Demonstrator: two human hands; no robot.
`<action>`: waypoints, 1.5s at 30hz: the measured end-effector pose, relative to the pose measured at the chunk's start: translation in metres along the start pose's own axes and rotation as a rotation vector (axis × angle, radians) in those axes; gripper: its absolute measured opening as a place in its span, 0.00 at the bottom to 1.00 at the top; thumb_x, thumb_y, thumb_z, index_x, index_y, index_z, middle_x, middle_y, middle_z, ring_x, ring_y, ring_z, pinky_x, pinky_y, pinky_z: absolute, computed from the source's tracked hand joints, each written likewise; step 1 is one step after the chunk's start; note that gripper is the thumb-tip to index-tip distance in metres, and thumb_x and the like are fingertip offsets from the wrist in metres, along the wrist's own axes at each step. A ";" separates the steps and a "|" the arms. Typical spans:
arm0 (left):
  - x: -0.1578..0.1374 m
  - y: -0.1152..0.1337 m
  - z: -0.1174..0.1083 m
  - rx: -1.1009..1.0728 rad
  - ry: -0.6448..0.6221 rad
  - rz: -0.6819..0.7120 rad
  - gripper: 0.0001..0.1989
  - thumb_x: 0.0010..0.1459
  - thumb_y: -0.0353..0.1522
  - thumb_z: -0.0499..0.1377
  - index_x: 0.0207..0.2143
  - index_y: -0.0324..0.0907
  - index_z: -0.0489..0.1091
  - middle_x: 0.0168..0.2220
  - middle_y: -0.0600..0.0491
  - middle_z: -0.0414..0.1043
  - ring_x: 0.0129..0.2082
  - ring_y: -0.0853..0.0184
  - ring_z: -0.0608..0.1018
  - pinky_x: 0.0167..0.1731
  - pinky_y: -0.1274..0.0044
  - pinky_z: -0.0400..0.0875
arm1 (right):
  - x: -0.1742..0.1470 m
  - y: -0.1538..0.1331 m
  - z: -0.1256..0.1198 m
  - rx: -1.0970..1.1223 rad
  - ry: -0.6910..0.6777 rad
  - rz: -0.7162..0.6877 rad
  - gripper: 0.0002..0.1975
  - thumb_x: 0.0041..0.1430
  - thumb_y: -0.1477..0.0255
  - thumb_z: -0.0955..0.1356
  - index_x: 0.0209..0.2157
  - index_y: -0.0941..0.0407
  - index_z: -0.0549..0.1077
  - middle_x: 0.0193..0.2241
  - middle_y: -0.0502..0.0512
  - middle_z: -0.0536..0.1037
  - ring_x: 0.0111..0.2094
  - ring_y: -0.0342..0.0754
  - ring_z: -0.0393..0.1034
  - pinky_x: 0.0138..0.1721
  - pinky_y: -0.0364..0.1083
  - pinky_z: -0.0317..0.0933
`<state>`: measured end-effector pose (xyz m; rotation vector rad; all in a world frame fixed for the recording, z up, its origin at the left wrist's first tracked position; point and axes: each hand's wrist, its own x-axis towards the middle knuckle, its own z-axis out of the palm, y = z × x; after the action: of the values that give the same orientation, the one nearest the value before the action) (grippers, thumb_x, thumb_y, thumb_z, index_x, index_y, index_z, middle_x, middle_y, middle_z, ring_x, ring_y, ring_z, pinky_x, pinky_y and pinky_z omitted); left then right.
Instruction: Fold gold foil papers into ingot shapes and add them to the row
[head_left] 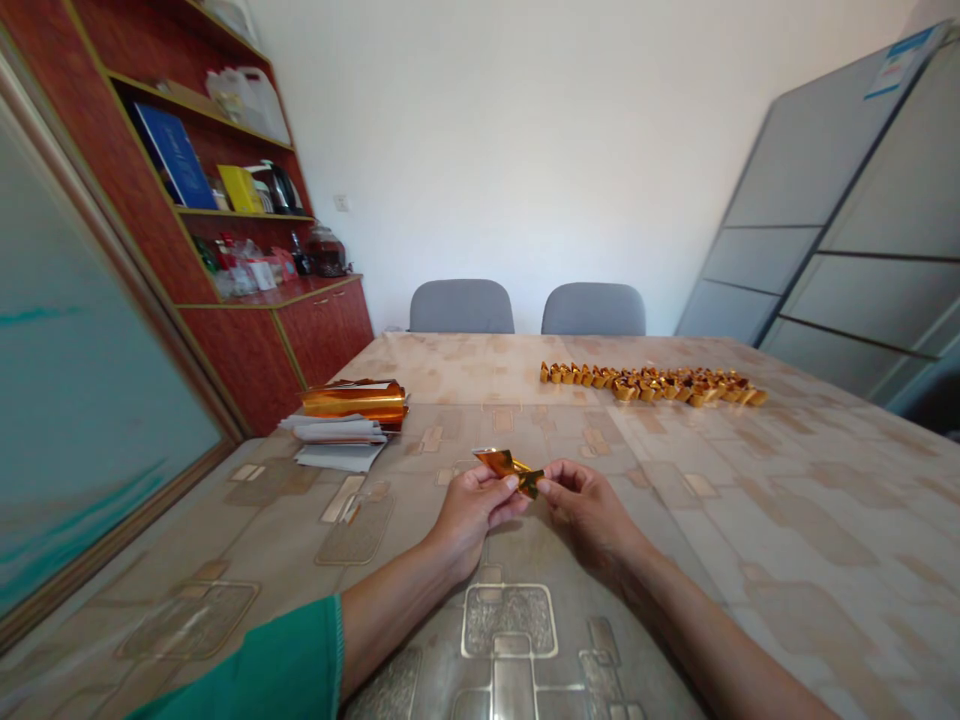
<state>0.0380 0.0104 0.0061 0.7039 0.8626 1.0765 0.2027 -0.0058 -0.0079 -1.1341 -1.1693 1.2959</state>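
Observation:
Between my two hands is a small piece of folded gold foil paper, held just above the table. My left hand grips it from the left, thumb on top and fingers underneath. My right hand pinches its right end between thumb and fingertips. Part of the paper is covered by my fingers. Beyond my left hand lies a stack of gold foil paper sheets, with pale grey-white paper fanned out in front. Farther off to the right sit rows of several folded gold paper pieces.
A patterned cover lies on the table. Two grey chairs stand at its far edge, against a white wall. On the left is a red-brown cabinet with shelves of household items; a grey refrigerator stands at the right.

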 end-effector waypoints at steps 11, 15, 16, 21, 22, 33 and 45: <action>0.001 -0.002 -0.002 -0.011 -0.022 -0.034 0.07 0.50 0.24 0.71 0.32 0.34 0.77 0.34 0.47 0.80 0.31 0.69 0.81 0.36 0.77 0.78 | -0.002 -0.006 0.005 -0.047 -0.081 -0.043 0.23 0.41 0.51 0.77 0.29 0.52 0.69 0.24 0.49 0.72 0.26 0.46 0.63 0.27 0.44 0.55; 0.002 -0.007 -0.001 -0.002 -0.044 -0.015 0.10 0.48 0.27 0.73 0.33 0.34 0.77 0.34 0.48 0.79 0.31 0.69 0.80 0.36 0.77 0.77 | -0.003 -0.006 0.006 -0.024 -0.076 -0.035 0.24 0.40 0.52 0.77 0.26 0.52 0.66 0.22 0.48 0.71 0.24 0.45 0.62 0.27 0.44 0.55; 0.002 -0.008 -0.001 0.000 -0.049 -0.008 0.11 0.47 0.28 0.74 0.33 0.34 0.77 0.33 0.48 0.79 0.30 0.69 0.80 0.35 0.78 0.76 | -0.003 -0.006 0.006 -0.016 -0.079 -0.027 0.24 0.40 0.52 0.77 0.26 0.52 0.66 0.22 0.47 0.71 0.24 0.45 0.61 0.27 0.44 0.55; 0.002 -0.011 -0.002 0.006 -0.079 0.031 0.18 0.43 0.32 0.76 0.35 0.33 0.77 0.34 0.47 0.79 0.31 0.70 0.79 0.34 0.80 0.74 | -0.003 -0.007 0.004 0.021 -0.093 0.003 0.22 0.38 0.55 0.77 0.26 0.52 0.67 0.21 0.46 0.70 0.23 0.44 0.61 0.27 0.45 0.54; 0.002 -0.011 -0.002 0.008 -0.084 0.032 0.19 0.42 0.33 0.76 0.35 0.33 0.77 0.34 0.47 0.79 0.31 0.70 0.79 0.34 0.80 0.75 | -0.003 -0.007 0.003 0.028 -0.094 0.006 0.22 0.38 0.55 0.78 0.26 0.52 0.67 0.21 0.46 0.70 0.23 0.44 0.60 0.27 0.45 0.55; 0.004 -0.014 -0.004 0.032 -0.048 0.124 0.23 0.37 0.35 0.77 0.34 0.34 0.75 0.28 0.50 0.78 0.27 0.70 0.78 0.31 0.79 0.73 | -0.001 -0.003 0.003 0.123 -0.110 0.052 0.21 0.37 0.61 0.80 0.25 0.54 0.68 0.23 0.48 0.74 0.24 0.43 0.62 0.26 0.43 0.55; 0.006 -0.013 -0.003 0.069 0.016 0.236 0.24 0.37 0.35 0.75 0.33 0.39 0.67 0.27 0.55 0.75 0.24 0.72 0.75 0.28 0.80 0.72 | 0.001 -0.001 0.001 0.176 -0.097 0.063 0.19 0.38 0.59 0.80 0.22 0.54 0.72 0.17 0.46 0.71 0.19 0.41 0.59 0.24 0.44 0.55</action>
<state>0.0425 0.0121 -0.0082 0.8719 0.8488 1.2680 0.2020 -0.0052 -0.0070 -0.9949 -1.0735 1.4859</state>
